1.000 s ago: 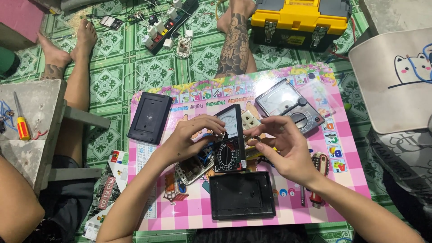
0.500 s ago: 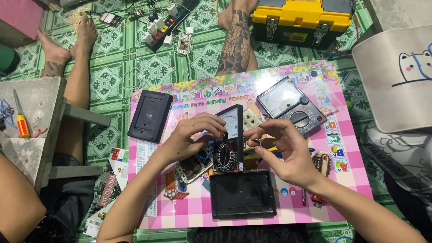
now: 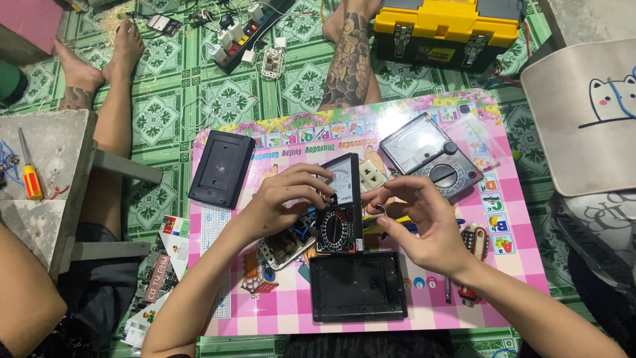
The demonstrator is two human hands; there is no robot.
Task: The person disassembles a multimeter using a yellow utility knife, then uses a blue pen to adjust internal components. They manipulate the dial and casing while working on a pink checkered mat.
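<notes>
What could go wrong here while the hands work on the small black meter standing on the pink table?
1. The black meter is propped on edge by the left hand; it might tip onto the open black case.
2. The right hand pinches a small metal part; if dropped, it could get lost on the busy pink table.

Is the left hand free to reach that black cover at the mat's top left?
Probably not yet: the left hand holds the small multimeter. The way to the black cover looks unobstructed.

Home floor repair spot: green patterned tiles (image 3: 165, 113), toolbox (image 3: 447, 26), multimeters (image 3: 430, 156).
</notes>
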